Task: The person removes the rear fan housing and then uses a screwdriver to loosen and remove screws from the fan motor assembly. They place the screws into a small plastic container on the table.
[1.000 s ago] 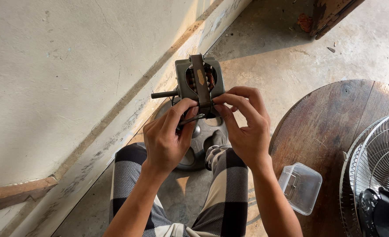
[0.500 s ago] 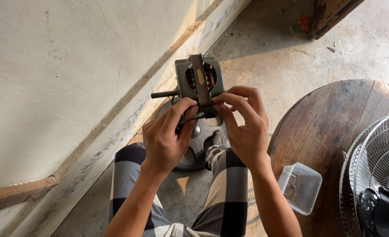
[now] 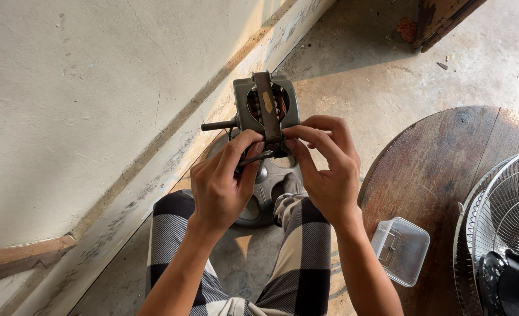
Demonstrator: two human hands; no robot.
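Note:
Both of my hands hold a grey electric fan motor up in front of me. Its shaft points left and copper windings show through its openings. My left hand grips the motor's lower left side, thumb against the metal bracket strip. My right hand pinches the lower right side, fingers curled at the bracket's bottom end. A thin dark wire or clip pokes out between my two thumbs.
A round grey fan base lies on the concrete floor below the motor, by my checked trousers. A round wooden table at right carries a clear plastic box and a wire fan guard. A plastered wall runs along the left.

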